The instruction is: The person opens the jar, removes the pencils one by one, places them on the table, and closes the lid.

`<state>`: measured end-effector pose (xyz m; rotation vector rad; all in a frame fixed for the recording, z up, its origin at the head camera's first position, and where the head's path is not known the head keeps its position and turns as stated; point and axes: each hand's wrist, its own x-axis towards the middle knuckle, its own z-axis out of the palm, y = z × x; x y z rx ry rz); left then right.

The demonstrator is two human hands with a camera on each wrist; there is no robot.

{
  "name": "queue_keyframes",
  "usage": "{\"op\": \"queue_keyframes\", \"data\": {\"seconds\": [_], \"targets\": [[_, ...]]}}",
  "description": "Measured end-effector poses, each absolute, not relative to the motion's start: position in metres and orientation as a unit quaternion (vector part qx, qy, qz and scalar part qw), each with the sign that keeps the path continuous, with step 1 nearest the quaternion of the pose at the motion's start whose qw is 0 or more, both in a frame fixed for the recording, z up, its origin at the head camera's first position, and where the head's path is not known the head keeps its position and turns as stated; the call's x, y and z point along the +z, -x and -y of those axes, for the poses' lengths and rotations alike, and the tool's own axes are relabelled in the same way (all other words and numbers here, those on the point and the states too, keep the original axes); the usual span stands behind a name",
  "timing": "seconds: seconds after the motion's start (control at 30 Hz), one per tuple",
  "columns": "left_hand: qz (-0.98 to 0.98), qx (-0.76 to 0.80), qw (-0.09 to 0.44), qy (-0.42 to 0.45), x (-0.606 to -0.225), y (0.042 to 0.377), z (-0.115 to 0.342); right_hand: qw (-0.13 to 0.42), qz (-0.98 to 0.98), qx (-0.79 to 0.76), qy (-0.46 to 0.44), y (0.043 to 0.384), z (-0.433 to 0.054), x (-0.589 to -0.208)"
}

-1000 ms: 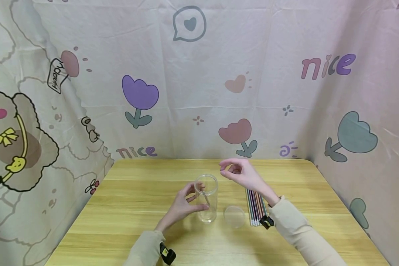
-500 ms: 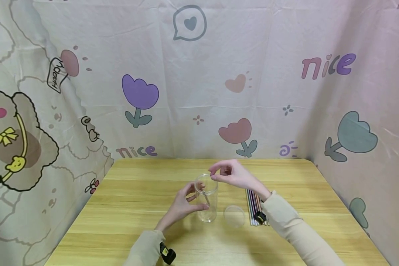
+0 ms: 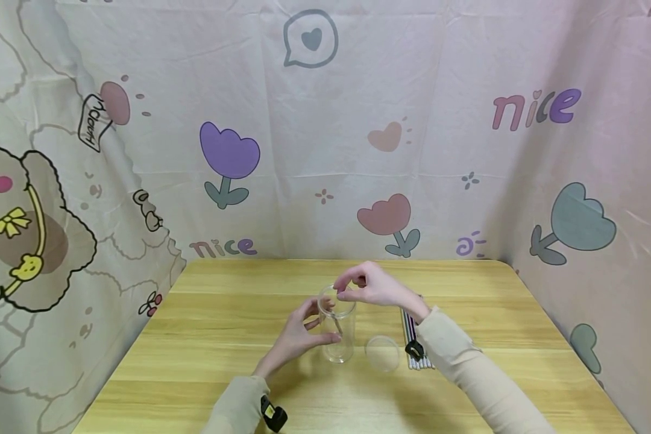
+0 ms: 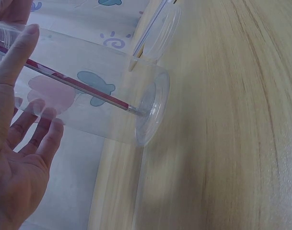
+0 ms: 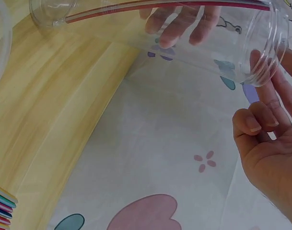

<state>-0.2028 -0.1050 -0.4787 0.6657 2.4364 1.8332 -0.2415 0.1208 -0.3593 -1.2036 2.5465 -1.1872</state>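
Observation:
My left hand (image 3: 295, 337) holds a clear cylindrical jar (image 3: 346, 348) around its side, with the thumb in front and the fingers behind. The jar stands on the table with its mouth uncovered. Inside leans a single red pencil (image 4: 83, 86), its silvery end down at the jar's bottom. My right hand (image 3: 374, 286) is at the jar's mouth, fingertips reaching over and into the rim. In the right wrist view its thumb and forefinger are apart, two other fingers are curled, and no object shows between them.
A clear round lid (image 3: 382, 354) lies on the wooden table (image 3: 195, 361) just right of the jar. Farther right is a row of several coloured pencils (image 3: 408, 330), partly hidden under my right forearm. A printed curtain (image 3: 304, 150) rises behind the table.
My right hand has moved left and slightly down, from the air right of the jar to its mouth. My left hand, the jar and the lid have stayed in place.

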Motion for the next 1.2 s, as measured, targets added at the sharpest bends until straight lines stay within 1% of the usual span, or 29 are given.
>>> {"op": "queue_keyframes", "data": {"seconds": [0.13, 0.37, 0.6, 0.8, 0.93, 1.2], "targets": [[-0.779, 0.590, 0.011, -0.211, -0.479, 0.203, 0.105, 0.061, -0.834, -0.380, 0.394, 0.244, -0.118, -0.360], [-0.779, 0.591, 0.012, -0.211, -0.479, 0.203, 0.105, 0.099, -0.797, -0.380, 0.459, 0.248, -0.116, -0.362], [-0.778, 0.594, 0.016, -0.206, -0.478, 0.202, 0.105, 0.096, -0.779, -0.342, 0.516, 0.255, -0.111, -0.359], [-0.775, 0.597, 0.016, -0.207, -0.479, 0.203, 0.105, 0.082, -0.780, -0.309, 0.538, 0.257, -0.106, -0.357], [-0.777, 0.595, 0.016, -0.203, -0.479, 0.203, 0.105, 0.078, -0.786, -0.284, 0.543, 0.258, -0.102, -0.358], [-0.779, 0.592, 0.015, -0.206, -0.479, 0.203, 0.105, 0.090, -0.810, -0.274, 0.511, 0.256, -0.100, -0.358]]}}
